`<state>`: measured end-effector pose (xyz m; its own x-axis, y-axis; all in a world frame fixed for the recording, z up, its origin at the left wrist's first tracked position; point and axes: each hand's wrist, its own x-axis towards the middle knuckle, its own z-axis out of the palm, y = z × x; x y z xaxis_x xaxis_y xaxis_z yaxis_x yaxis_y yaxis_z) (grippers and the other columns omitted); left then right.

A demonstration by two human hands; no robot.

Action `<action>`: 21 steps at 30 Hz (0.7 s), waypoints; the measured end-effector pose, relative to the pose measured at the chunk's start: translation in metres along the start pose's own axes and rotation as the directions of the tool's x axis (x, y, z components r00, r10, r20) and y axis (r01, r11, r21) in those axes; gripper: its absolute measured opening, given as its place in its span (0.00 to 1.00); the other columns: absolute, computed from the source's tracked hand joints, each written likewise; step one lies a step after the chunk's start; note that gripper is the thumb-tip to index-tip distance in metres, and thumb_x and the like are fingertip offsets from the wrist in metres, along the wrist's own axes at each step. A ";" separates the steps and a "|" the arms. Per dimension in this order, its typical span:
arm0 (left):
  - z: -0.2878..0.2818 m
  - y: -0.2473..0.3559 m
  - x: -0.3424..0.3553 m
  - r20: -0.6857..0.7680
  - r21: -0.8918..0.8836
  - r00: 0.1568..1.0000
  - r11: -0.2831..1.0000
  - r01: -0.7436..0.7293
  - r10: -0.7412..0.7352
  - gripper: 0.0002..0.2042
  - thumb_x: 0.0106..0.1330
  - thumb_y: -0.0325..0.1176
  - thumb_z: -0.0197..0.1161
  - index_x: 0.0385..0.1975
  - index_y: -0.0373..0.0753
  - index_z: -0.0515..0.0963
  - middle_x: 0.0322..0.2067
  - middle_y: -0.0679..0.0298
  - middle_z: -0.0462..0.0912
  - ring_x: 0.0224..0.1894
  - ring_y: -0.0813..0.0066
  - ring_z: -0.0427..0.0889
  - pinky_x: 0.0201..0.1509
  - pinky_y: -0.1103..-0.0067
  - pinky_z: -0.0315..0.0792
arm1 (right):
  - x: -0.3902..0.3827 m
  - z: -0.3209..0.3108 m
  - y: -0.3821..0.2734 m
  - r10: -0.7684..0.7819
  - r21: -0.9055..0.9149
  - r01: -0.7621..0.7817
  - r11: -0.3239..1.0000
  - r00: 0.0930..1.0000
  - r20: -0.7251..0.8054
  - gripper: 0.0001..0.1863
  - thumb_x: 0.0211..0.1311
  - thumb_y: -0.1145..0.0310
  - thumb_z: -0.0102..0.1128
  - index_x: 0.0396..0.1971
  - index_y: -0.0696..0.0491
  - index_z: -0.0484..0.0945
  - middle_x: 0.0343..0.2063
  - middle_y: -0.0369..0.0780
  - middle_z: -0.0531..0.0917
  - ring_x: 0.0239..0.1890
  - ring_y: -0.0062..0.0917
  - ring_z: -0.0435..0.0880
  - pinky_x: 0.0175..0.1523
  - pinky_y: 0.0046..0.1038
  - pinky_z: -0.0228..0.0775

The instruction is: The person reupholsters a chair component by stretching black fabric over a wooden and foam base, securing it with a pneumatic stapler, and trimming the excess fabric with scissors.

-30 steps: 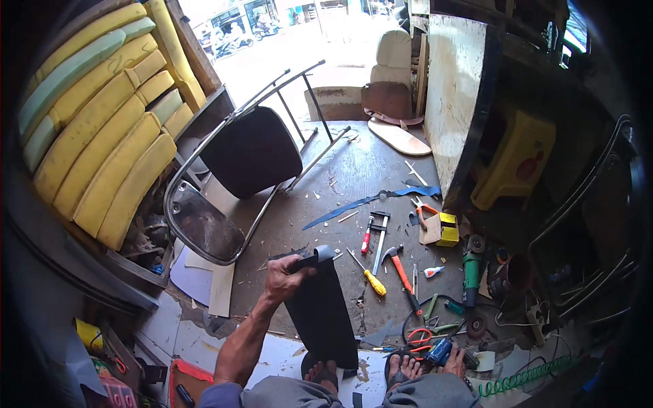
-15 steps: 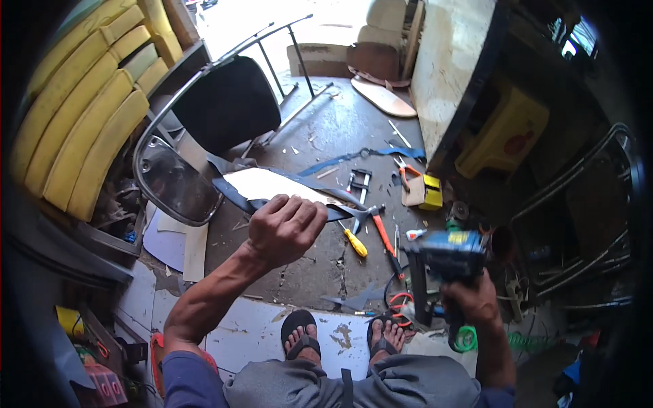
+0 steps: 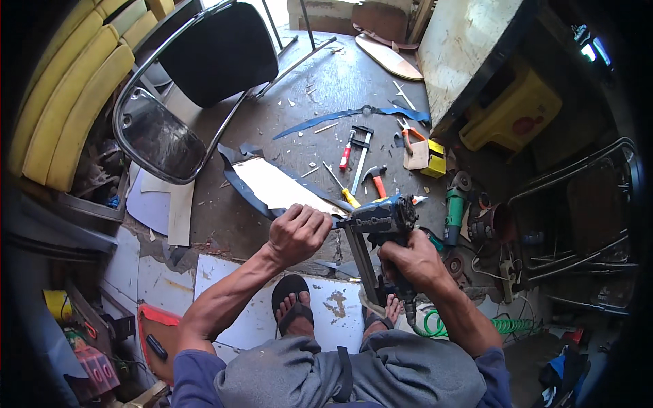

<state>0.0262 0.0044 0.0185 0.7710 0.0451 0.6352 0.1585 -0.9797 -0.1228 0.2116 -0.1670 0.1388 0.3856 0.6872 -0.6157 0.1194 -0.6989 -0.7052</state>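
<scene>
My left hand (image 3: 299,234) is closed in a fist on the near end of a dark upholstery cover (image 3: 239,193). The cover is wrapped round the edges of a pale, pointed-oval board (image 3: 275,185), which is tilted above the floor. In my right hand (image 3: 416,263) is an air staple gun (image 3: 376,219), dark blue and black, gripped by its handle. Its nose lies at the right end of the cover, right beside my left fist; whether it touches cannot be made out. A hose runs from the gun's base to a green coiled air line (image 3: 513,326).
Beyond the board lie a hammer (image 3: 375,178), a yellow-handled screwdriver (image 3: 349,197), a clamp (image 3: 362,153) and pliers (image 3: 408,132). An angle grinder (image 3: 454,212) is at right. A metal-framed chair (image 3: 224,58) stands tipped at far left, near stacked yellow pads (image 3: 81,102).
The staple gun has swung left and inward, from out at the right to beside my left fist. My left hand keeps its hold, slightly lower. The whole view has shifted downward.
</scene>
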 end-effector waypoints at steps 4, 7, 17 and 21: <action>0.003 0.002 -0.005 0.008 -0.011 1.000 1.000 0.028 -0.028 0.04 0.56 0.28 0.65 0.28 0.36 0.79 0.25 0.63 0.78 0.30 0.70 0.82 0.38 0.74 0.75 | 0.008 0.004 0.000 -0.010 0.002 0.010 1.000 1.000 0.011 0.15 0.54 0.62 0.62 0.18 0.59 0.81 0.15 0.37 0.81 0.17 0.20 0.78 0.26 0.28 0.68; 0.005 0.006 -0.008 0.000 -0.033 0.999 0.999 0.035 -0.035 0.04 0.56 0.27 0.65 0.29 0.34 0.79 0.25 0.61 0.78 0.30 0.68 0.82 0.40 0.73 0.77 | 0.002 0.002 -0.017 -0.017 -0.048 0.018 0.999 1.000 0.018 0.14 0.54 0.63 0.62 0.17 0.58 0.81 0.14 0.37 0.81 0.16 0.20 0.77 0.26 0.27 0.67; -0.016 -0.023 0.000 -0.071 0.003 0.990 0.992 0.124 -0.124 0.04 0.57 0.28 0.66 0.28 0.37 0.78 0.23 0.62 0.76 0.26 0.70 0.79 0.35 0.73 0.76 | -0.007 -0.036 0.053 0.002 -0.019 -0.001 1.000 1.000 0.008 0.12 0.57 0.64 0.68 0.34 0.59 0.84 0.24 0.38 0.85 0.25 0.22 0.81 0.34 0.30 0.74; -0.091 -0.064 0.038 -0.126 0.074 0.922 0.923 0.377 -0.366 0.03 0.62 0.29 0.69 0.30 0.40 0.82 0.24 0.61 0.79 0.25 0.70 0.80 0.31 0.75 0.75 | -0.012 -0.029 0.138 -0.130 -0.337 0.057 0.940 0.972 -0.197 0.23 0.56 0.71 0.63 0.54 0.56 0.81 0.38 0.50 0.88 0.41 0.42 0.88 0.51 0.41 0.77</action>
<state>-0.0112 0.0511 0.1198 0.5749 0.3756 0.7269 0.4824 -0.8732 0.0696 0.2505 -0.2775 0.0587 0.5396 0.7196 -0.4371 0.4431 -0.6842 -0.5793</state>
